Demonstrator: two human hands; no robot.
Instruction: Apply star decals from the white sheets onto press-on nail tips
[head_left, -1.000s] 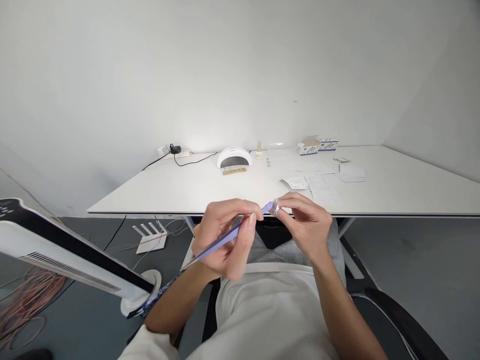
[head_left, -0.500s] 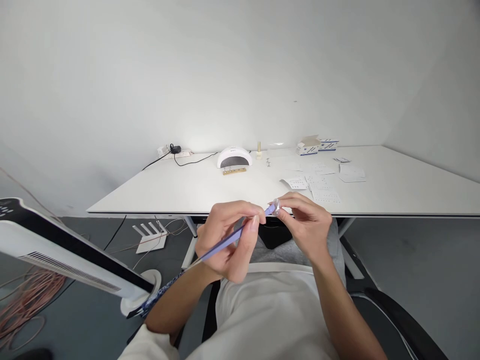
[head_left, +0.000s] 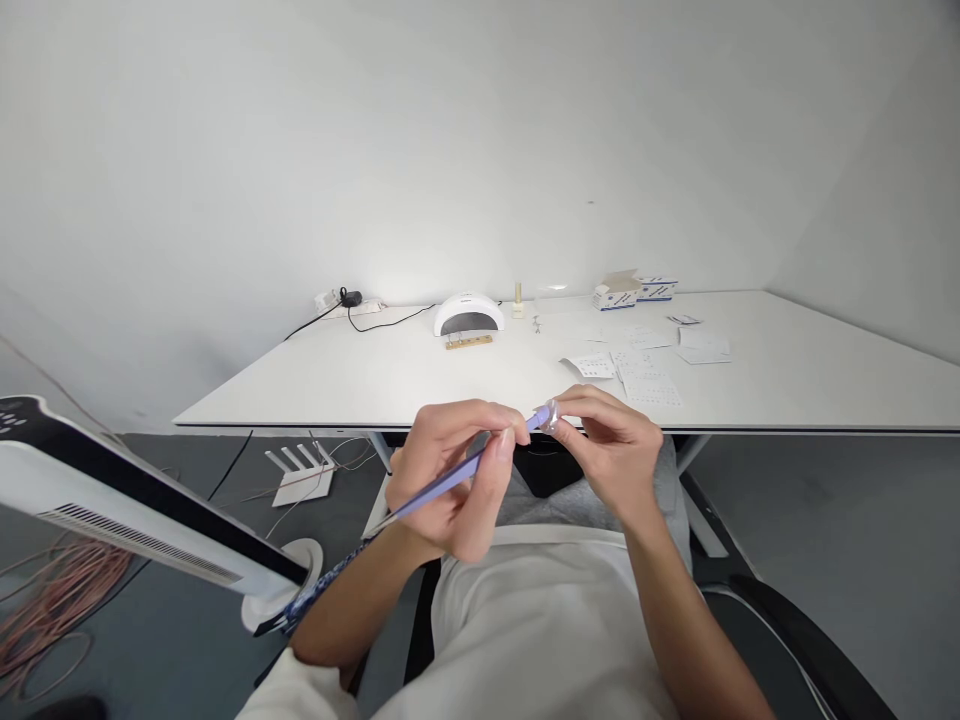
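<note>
My left hand [head_left: 450, 480] is closed around a thin purple nail file [head_left: 442, 485], whose far tip rests against a small clear nail tip [head_left: 551, 412]. My right hand [head_left: 611, 450] pinches that clear nail tip between thumb and fingers. Both hands are held together over my lap, in front of the near edge of the white table [head_left: 420, 385].
On the table stand a white nail lamp [head_left: 468, 313], a small wooden strip [head_left: 469, 342], a little bottle [head_left: 517, 299], small boxes [head_left: 634, 291] and several white sheets [head_left: 649, 380]. A white fan-like appliance [head_left: 142, 520] leans at the left; cables [head_left: 45, 610] and a router [head_left: 300, 475] lie on the floor.
The file's tip has shifted slightly back and forth against the clear nail tip; my hands stay in nearly the same place.
</note>
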